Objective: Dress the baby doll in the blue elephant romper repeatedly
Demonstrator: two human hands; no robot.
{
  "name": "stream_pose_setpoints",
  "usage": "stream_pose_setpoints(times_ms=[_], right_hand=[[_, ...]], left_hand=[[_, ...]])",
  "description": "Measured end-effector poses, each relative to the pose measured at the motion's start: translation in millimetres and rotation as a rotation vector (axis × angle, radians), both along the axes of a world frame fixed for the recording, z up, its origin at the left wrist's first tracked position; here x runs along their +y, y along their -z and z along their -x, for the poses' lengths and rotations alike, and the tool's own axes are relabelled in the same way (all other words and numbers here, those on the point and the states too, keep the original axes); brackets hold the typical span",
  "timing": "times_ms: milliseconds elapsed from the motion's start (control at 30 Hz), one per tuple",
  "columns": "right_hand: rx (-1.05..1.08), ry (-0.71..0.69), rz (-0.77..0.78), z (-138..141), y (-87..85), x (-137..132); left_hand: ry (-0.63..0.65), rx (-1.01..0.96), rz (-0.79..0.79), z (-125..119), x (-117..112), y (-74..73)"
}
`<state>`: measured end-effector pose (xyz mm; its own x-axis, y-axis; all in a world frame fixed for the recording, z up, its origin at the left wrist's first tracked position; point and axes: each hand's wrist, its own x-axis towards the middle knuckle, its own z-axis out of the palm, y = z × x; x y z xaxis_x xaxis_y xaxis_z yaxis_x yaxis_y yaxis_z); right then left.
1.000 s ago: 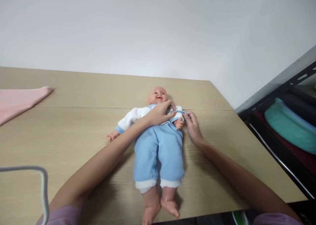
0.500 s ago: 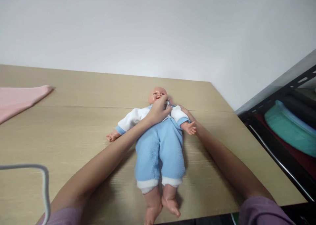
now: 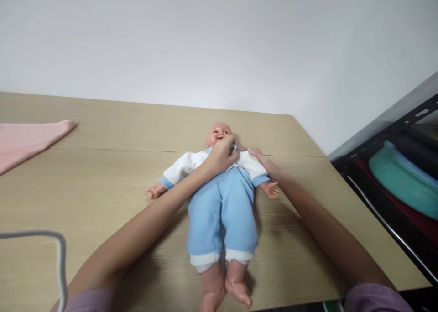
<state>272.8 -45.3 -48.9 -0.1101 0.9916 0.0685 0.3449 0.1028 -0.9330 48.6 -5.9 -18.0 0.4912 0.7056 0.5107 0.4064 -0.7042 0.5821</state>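
Note:
A baby doll point(image 3: 221, 133) lies on its back on the table, feet towards me. It wears a white top with blue cuffs point(image 3: 183, 163) and fleecy light blue trousers point(image 3: 222, 211). My left hand point(image 3: 221, 158) rests on the doll's chest below the chin, its fingers closed on the top near the collar. They hide part of the neckline. At the doll's shoulder on the right, my right hand point(image 3: 263, 159) has its fingers bent over the white sleeve point(image 3: 253, 164); its thumb is hidden.
A pink cloth point(image 3: 30, 141) lies on the wooden table point(image 3: 112, 129) at the left. A bent pale cable or rod point(image 3: 59, 252) crosses the lower left corner. Beyond the table's right edge stands a dark metal rack point(image 3: 386, 225) holding a turquoise basin point(image 3: 404, 179).
My right hand has come out from behind the doll's arm to the top of its shoulder. That doll arm has shifted slightly outward and towards me. My left hand stays on the chest.

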Motion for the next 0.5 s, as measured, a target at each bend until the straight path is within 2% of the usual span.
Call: stream_pose_setpoints(times_ms=[67,167,233,300,367,500], right_hand=[[-0.075,-0.054,0.063,-19,-4.3,-14],[-0.294,-0.201,-0.037,-48,-16.3,-36],[-0.409,-0.280,-0.098,-66,-24.4,-42],[-0.449,-0.310,-0.096,-81,-28.1,-42],[-0.442,-0.276,-0.098,-92,-25.1,-37],[-0.349,-0.083,-0.122,-104,-4.8,-27]], left_hand=[[-0.052,0.085,-0.069,0,-5,-2.7],[-0.126,0.193,-0.188,1,-12,-5.8],[-0.154,0.211,-0.186,2,-14,-6.4],[-0.171,0.220,-0.149,2,-14,-5.9],[-0.167,0.234,-0.124,2,-12,-4.8],[-0.131,0.222,-0.124,1,-9,-2.4]])
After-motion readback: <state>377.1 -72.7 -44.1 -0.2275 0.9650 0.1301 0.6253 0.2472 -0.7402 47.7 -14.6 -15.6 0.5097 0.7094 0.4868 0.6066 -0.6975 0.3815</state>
